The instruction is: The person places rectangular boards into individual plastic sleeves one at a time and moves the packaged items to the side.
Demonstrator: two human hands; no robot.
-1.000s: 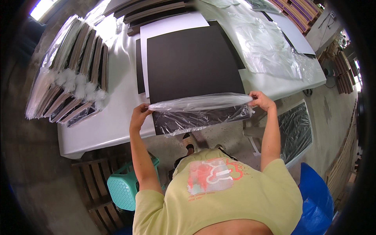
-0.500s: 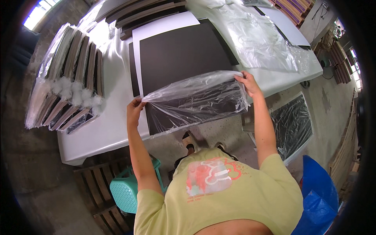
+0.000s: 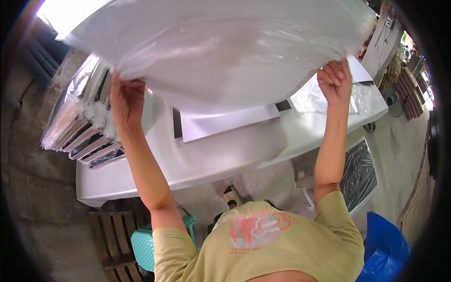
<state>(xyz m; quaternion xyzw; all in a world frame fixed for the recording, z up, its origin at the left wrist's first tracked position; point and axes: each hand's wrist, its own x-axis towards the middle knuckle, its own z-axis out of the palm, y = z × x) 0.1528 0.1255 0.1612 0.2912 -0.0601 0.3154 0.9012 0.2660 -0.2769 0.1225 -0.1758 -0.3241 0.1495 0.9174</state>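
A large pale sheet [image 3: 235, 51], glossy with film, is hanging in the air above the table [image 3: 211, 157], spanning the gap between both hands. The left hand [image 3: 129, 98] is gripping its left edge, and the right hand [image 3: 334, 80] is clasping the right edge with curled fingers.

Here's the risk: with support showing only at the sides, the middle could be sagging into a crease, and an uneven pull could be tearing the film or slipping a corner loose. A low swing might be knocking the wrapped panels [image 3: 80, 122] beside the left hand.

The sheet is showing its broad face to the camera, its visible length running left to right, its near edge bowing toward the person; the far edge is leaving the view, so the full long axis isn't certain.

Below it, a white board [image 3: 225, 124] is lying on the table; beyond the table's near edge, a green stool [image 3: 145, 244] is standing.
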